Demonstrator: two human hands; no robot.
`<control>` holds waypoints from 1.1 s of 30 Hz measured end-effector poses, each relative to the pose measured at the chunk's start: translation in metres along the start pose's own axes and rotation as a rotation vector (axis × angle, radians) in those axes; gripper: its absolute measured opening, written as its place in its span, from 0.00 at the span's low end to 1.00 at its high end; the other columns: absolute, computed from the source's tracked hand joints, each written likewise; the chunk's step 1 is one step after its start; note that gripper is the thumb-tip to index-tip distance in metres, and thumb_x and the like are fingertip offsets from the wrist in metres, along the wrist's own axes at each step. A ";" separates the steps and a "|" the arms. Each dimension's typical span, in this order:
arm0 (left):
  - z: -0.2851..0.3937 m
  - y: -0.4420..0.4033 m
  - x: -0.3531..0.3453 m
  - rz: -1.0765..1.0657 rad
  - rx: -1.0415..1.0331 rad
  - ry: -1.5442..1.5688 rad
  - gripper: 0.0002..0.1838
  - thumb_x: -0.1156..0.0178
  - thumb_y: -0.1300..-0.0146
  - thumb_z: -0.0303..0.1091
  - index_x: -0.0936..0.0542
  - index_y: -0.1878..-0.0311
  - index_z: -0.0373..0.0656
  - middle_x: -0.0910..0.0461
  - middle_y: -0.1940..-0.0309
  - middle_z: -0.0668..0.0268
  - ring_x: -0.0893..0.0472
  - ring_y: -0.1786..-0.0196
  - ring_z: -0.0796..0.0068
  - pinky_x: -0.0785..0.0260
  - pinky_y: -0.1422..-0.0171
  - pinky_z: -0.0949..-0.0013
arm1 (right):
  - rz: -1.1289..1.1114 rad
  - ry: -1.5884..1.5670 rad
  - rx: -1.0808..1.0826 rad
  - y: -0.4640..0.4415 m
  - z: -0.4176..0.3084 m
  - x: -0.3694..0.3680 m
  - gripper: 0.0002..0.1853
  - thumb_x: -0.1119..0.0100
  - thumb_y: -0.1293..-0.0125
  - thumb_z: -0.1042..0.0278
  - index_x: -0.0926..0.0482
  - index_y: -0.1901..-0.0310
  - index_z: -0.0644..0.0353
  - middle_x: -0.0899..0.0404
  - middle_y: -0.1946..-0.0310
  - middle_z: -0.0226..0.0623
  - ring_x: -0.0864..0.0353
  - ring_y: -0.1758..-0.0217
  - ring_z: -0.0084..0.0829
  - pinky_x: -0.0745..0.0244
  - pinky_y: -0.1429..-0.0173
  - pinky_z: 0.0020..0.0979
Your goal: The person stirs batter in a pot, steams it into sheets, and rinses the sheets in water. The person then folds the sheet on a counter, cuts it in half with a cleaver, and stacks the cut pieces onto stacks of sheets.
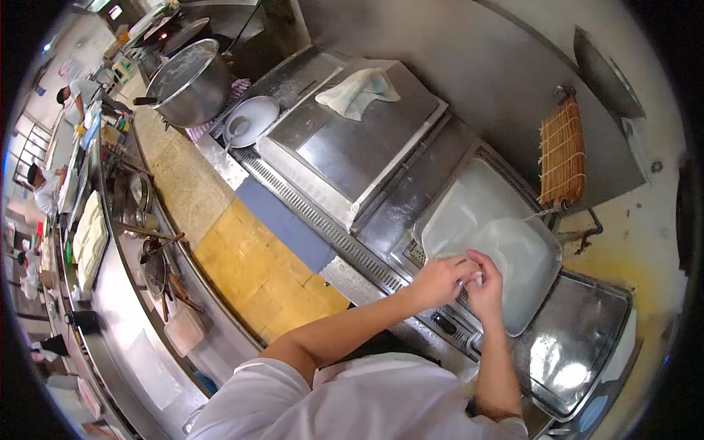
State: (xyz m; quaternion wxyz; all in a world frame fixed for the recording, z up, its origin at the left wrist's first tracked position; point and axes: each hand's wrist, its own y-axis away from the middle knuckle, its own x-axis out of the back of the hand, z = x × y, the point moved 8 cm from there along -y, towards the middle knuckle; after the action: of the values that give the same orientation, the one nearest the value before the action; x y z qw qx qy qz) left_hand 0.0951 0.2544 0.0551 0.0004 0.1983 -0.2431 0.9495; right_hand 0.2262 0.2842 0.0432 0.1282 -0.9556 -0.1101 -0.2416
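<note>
My left hand [438, 282] and my right hand [484, 293] meet over the counter, fingers bent and closed against each other. A small whitish bit shows between the fingertips, too small to name. Right beneath and beyond them lies a large, pale, translucent plastic tub or sheet [521, 246] with rounded corners. It rests partly over a steel well in the counter. A small black object [444, 323] lies on the counter edge, just below my hands.
A shiny metal tray [576, 345] lies at right. A bamboo mat [563, 154] hangs by the wall. A white cloth [359, 92] drapes over a steel lid [352, 139]. Beyond are a white bowl [251, 121] and large pot [189, 82]. Behind, utensils hang along another counter; people [82, 94] work there.
</note>
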 end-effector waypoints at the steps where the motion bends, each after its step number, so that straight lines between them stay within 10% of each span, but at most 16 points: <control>1: 0.006 -0.008 0.006 -0.004 -0.010 -0.025 0.07 0.34 0.39 0.27 0.17 0.58 0.44 0.19 0.66 0.59 0.16 0.61 0.53 0.22 0.59 0.55 | -0.049 -0.058 -0.069 -0.003 0.001 -0.003 0.12 0.43 0.40 0.82 0.20 0.54 0.68 0.16 0.56 0.43 0.18 0.53 0.33 0.23 0.48 0.35; 11: 0.012 -0.046 0.049 0.055 0.207 0.060 0.11 0.32 0.36 0.31 0.17 0.52 0.43 0.14 0.59 0.56 0.13 0.59 0.51 0.21 0.56 0.57 | -0.101 -0.329 -0.255 -0.032 -0.031 -0.002 0.05 0.42 0.35 0.77 0.16 0.62 0.64 0.16 0.71 0.30 0.22 0.67 0.18 0.26 0.62 0.25; 26: 0.025 -0.043 0.040 0.032 -0.006 -0.060 0.09 0.31 0.40 0.29 0.13 0.56 0.48 0.19 0.69 0.62 0.17 0.69 0.56 0.23 0.65 0.56 | -0.100 -0.256 -0.164 -0.033 -0.027 0.002 0.09 0.44 0.38 0.82 0.17 0.59 0.63 0.17 0.67 0.31 0.22 0.65 0.19 0.27 0.61 0.25; 33: 0.040 -0.055 0.057 0.071 -0.105 0.030 0.22 0.40 0.53 0.13 0.13 0.54 0.46 0.15 0.66 0.59 0.15 0.66 0.57 0.22 0.63 0.61 | -0.280 -0.063 -0.452 -0.006 0.011 -0.008 0.10 0.49 0.40 0.80 0.18 0.60 0.68 0.18 0.71 0.38 0.20 0.64 0.28 0.24 0.58 0.35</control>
State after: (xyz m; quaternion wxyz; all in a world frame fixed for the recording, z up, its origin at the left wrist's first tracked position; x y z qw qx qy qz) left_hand 0.0627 0.2791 0.1343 -0.0194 0.1751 -0.2994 0.9377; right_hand 0.2230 0.2917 0.0310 -0.1264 -0.9425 -0.1884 -0.2453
